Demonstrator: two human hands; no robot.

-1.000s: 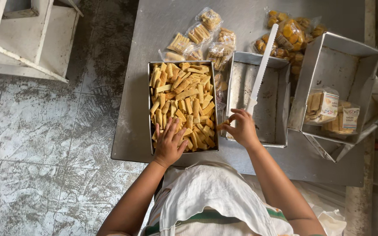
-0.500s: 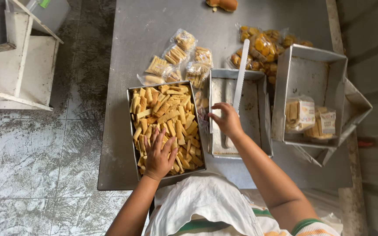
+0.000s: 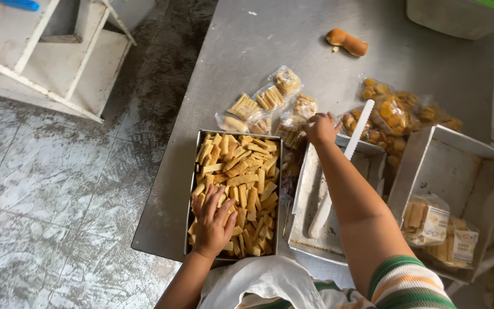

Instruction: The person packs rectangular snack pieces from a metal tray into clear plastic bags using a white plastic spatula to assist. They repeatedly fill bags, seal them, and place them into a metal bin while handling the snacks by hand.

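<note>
- My left hand [image 3: 212, 224] lies spread on the golden biscuit sticks [image 3: 238, 183] in the rectangular metal tray [image 3: 194, 171], fingers released; I should gather only a few.
- My right hand [image 3: 321, 129], just right of that tray's far corner, pinches a clear bagged biscuit packet [image 3: 293, 127]; lift gently, since neighbouring packets touch.

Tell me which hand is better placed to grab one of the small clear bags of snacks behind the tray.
Probably the right hand: it is stretched out to the clear bags and sits right at them. The left hand rests flat on the sticks in the tray, nearer the body.
</note>
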